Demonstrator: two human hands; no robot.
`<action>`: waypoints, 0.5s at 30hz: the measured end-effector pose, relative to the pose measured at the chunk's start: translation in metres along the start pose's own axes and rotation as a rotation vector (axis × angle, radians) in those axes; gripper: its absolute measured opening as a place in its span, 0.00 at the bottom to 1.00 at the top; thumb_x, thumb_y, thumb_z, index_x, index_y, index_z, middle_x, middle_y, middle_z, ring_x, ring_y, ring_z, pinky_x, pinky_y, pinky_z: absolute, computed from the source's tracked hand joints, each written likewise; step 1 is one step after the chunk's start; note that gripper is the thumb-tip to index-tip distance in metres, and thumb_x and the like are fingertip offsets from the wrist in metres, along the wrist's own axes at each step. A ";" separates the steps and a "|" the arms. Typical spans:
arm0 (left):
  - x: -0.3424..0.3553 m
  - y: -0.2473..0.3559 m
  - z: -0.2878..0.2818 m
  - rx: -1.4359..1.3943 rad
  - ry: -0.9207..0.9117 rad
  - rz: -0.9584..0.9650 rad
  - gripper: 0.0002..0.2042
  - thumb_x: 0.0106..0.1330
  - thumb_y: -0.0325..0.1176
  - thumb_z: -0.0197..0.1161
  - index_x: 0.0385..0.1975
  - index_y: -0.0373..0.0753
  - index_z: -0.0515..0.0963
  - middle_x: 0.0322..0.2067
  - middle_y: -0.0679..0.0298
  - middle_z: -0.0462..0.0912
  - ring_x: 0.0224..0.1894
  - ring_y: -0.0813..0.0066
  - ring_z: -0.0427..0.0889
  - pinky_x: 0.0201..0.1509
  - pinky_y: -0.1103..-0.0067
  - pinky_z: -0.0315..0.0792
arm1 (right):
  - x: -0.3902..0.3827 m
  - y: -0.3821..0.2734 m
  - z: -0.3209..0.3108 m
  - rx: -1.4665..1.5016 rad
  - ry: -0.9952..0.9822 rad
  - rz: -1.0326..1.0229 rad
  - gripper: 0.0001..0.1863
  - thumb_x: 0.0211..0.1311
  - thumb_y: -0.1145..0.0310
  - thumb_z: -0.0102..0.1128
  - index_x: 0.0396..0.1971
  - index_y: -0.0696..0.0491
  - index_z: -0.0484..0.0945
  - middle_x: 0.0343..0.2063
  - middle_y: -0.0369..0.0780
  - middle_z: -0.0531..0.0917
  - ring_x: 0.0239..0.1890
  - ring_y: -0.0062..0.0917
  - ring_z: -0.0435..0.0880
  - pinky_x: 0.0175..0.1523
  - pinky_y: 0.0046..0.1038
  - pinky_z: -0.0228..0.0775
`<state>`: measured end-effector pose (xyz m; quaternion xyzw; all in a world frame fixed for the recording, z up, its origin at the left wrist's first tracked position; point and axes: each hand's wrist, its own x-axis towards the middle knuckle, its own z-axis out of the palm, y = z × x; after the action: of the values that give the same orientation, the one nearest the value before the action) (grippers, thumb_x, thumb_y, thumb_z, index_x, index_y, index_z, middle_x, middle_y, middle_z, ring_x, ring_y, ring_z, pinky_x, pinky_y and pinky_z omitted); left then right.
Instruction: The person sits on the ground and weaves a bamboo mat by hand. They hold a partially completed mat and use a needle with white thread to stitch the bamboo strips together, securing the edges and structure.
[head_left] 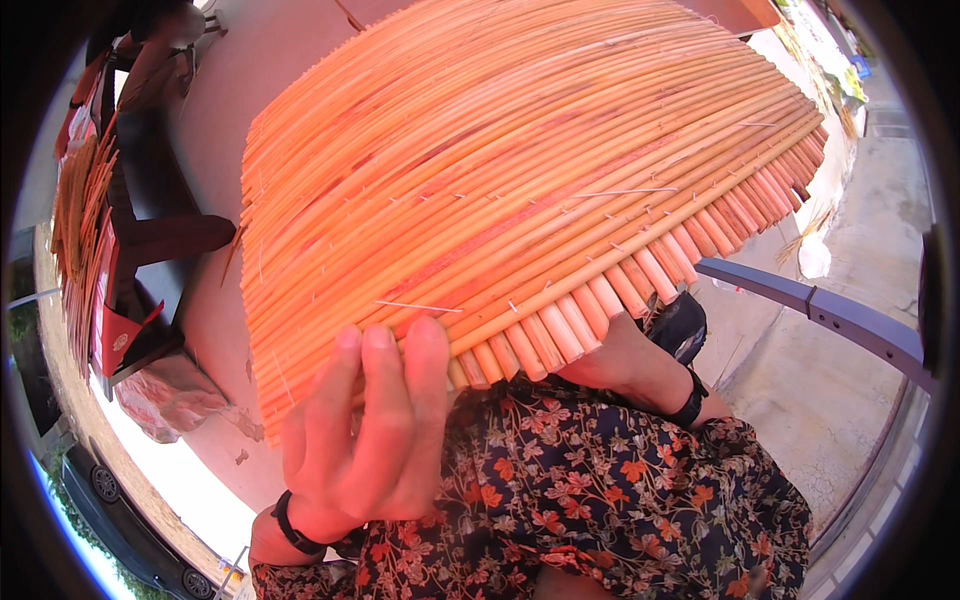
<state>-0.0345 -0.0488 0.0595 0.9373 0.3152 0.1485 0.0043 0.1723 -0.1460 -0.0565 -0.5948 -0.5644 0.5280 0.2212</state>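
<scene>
A broad mat of stitched reed stalks (520, 190) slopes up across the middle of the view, its layered stalk ends showing along the near right edge. Pale stitches and loose thread ends dot its surface. At the near left edge, my left hand (375, 430) grips the mat, fingertips pressed together on top and the thumb hidden. My right hand (605, 360) reaches under the near edge; only its back and wrist show, and the mat covers its fingers. Dark bands circle both wrists.
On the left stand a dark bench (165, 240) and a bundle of thin reed stalks (80, 225). A rock (170, 395) lies below them. A dark metal bar (830, 305) extends in from the right. A parked car (130, 520) shows at lower left.
</scene>
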 end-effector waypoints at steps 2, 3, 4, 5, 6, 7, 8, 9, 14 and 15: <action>0.001 0.001 0.001 -0.015 -0.005 -0.005 0.16 0.64 0.37 0.67 0.45 0.31 0.82 0.40 0.55 0.81 0.40 0.58 0.82 0.43 0.69 0.77 | 0.000 0.000 0.000 0.027 0.023 0.062 0.20 0.65 0.64 0.57 0.56 0.54 0.77 0.52 0.50 0.81 0.60 0.44 0.77 0.65 0.40 0.68; 0.001 0.002 0.001 -0.021 -0.007 -0.009 0.16 0.64 0.37 0.67 0.45 0.31 0.83 0.40 0.55 0.81 0.40 0.58 0.82 0.43 0.69 0.76 | 0.000 -0.004 0.000 0.052 0.083 0.041 0.20 0.66 0.64 0.57 0.55 0.53 0.78 0.51 0.50 0.82 0.58 0.43 0.78 0.64 0.39 0.70; 0.001 0.001 0.003 -0.028 -0.010 -0.010 0.16 0.63 0.37 0.67 0.44 0.31 0.83 0.40 0.55 0.81 0.40 0.58 0.82 0.43 0.69 0.76 | 0.000 -0.019 -0.001 0.101 0.246 -0.079 0.18 0.66 0.64 0.57 0.53 0.54 0.79 0.50 0.49 0.82 0.57 0.42 0.79 0.62 0.38 0.71; 0.001 0.000 0.004 -0.034 -0.012 -0.013 0.16 0.63 0.36 0.67 0.44 0.31 0.83 0.40 0.55 0.81 0.40 0.58 0.82 0.43 0.70 0.76 | 0.001 -0.023 -0.001 0.169 0.317 -0.125 0.18 0.66 0.64 0.57 0.53 0.54 0.79 0.50 0.49 0.83 0.57 0.41 0.80 0.62 0.37 0.71; 0.000 -0.001 0.006 -0.040 -0.014 -0.015 0.16 0.63 0.36 0.67 0.44 0.32 0.83 0.40 0.55 0.81 0.40 0.58 0.82 0.43 0.70 0.76 | 0.002 -0.027 -0.001 0.233 0.385 -0.175 0.17 0.66 0.65 0.57 0.52 0.54 0.80 0.49 0.49 0.83 0.57 0.40 0.80 0.62 0.36 0.71; 0.000 0.000 0.006 -0.048 -0.015 -0.023 0.15 0.62 0.36 0.68 0.44 0.32 0.83 0.40 0.56 0.81 0.40 0.58 0.82 0.43 0.70 0.76 | 0.004 -0.023 0.000 0.313 0.359 -0.150 0.17 0.66 0.65 0.57 0.52 0.54 0.80 0.49 0.48 0.83 0.56 0.38 0.80 0.62 0.35 0.71; -0.001 0.002 0.007 -0.056 -0.016 -0.030 0.15 0.62 0.36 0.68 0.44 0.32 0.83 0.40 0.56 0.81 0.40 0.58 0.82 0.43 0.70 0.76 | 0.004 -0.016 0.000 0.260 0.335 -0.193 0.17 0.67 0.66 0.56 0.52 0.55 0.80 0.49 0.47 0.83 0.56 0.37 0.80 0.61 0.34 0.71; -0.001 0.003 0.008 -0.063 -0.017 -0.038 0.15 0.62 0.36 0.68 0.44 0.32 0.83 0.40 0.56 0.81 0.40 0.58 0.82 0.43 0.70 0.76 | 0.004 -0.008 0.000 0.209 0.313 -0.237 0.16 0.67 0.66 0.56 0.52 0.55 0.79 0.48 0.47 0.83 0.55 0.35 0.80 0.61 0.33 0.71; -0.004 0.002 0.011 -0.102 -0.036 -0.079 0.15 0.60 0.35 0.69 0.43 0.33 0.83 0.39 0.57 0.81 0.40 0.59 0.81 0.43 0.70 0.75 | 0.006 -0.020 -0.009 0.265 0.247 -0.488 0.13 0.71 0.66 0.53 0.48 0.56 0.78 0.37 0.43 0.83 0.42 0.33 0.82 0.50 0.33 0.74; -0.004 0.001 0.012 -0.110 -0.040 -0.082 0.15 0.60 0.35 0.69 0.43 0.33 0.83 0.39 0.57 0.81 0.40 0.59 0.81 0.43 0.70 0.75 | 0.011 -0.027 -0.008 0.562 0.204 -0.476 0.12 0.72 0.66 0.53 0.47 0.56 0.78 0.35 0.43 0.83 0.39 0.33 0.82 0.47 0.33 0.75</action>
<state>-0.0331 -0.0512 0.0472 0.9247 0.3446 0.1467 0.0684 0.1653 -0.1262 -0.0352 -0.4126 -0.4951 0.5342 0.5470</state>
